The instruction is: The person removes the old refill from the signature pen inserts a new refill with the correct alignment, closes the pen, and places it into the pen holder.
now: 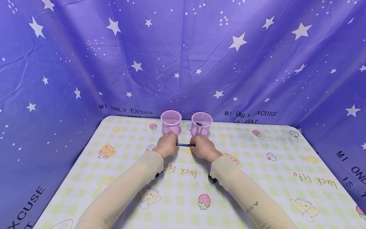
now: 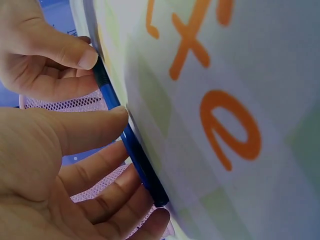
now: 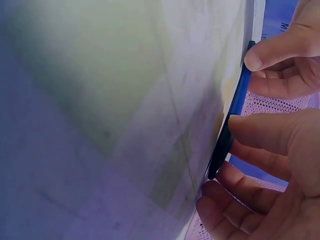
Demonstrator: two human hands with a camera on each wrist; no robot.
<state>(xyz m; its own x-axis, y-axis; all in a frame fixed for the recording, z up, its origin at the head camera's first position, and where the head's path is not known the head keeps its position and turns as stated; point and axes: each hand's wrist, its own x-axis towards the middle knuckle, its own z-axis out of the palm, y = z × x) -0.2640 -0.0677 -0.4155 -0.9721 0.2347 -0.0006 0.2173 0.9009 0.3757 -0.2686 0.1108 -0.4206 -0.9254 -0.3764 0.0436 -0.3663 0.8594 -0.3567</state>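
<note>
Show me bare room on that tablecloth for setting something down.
Widest: the tablecloth right of the right sleeve, out to its right edge. Smaller patches lie between the left sleeve and the left edge, and between the sleeves. Crowded: far middle, with two pink mesh cups beyond the left hand, right hand and blue pen.

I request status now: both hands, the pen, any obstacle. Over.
Left hand and right hand pinching blue pen between them. Pink mesh cups just beyond hands. No obstacle seen at pen.
</note>
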